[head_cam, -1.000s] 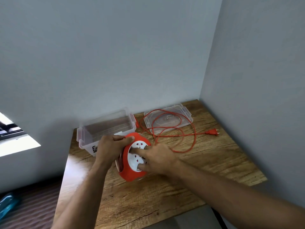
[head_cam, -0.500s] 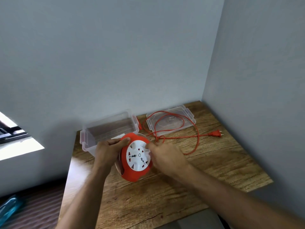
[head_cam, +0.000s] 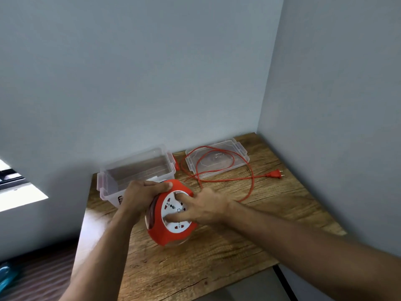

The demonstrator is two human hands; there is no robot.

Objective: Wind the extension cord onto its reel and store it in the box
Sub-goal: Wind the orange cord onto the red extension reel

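The red reel (head_cam: 171,216) stands tilted on edge near the middle of the wooden worktop (head_cam: 217,257), its white socket face turned up and toward 3 o'clock. The left hand (head_cam: 138,195) has its grip wrapped over the reel's top rim at about 10 o'clock, thumb lying along the red edge and fingers curled down the back side. The right hand (head_cam: 201,206) comes in from 4 o'clock and lies across the white face; its fingers spread onto the sockets and its thumb runs along the lower part of the face, so this grip is curled onto the reel's central disc rather than released.

The red cord (head_cam: 249,185) leaves the reel at about 1 o'clock, hidden there behind the right hand, and lies in loose loops on the worktop toward 2 o'clock. Part of the loops rests on the clear lid (head_cam: 217,158), which lies flat near the far corner. The cord ends in a red plug (head_cam: 275,174) on the wood, just beside the lid's right end.

The clear box (head_cam: 134,170) sits open at 11 o'clock from the reel, against the back wall, touching or nearly touching the left hand. A small red piece (head_cam: 176,164) lies between box and lid; what it is cannot be told.
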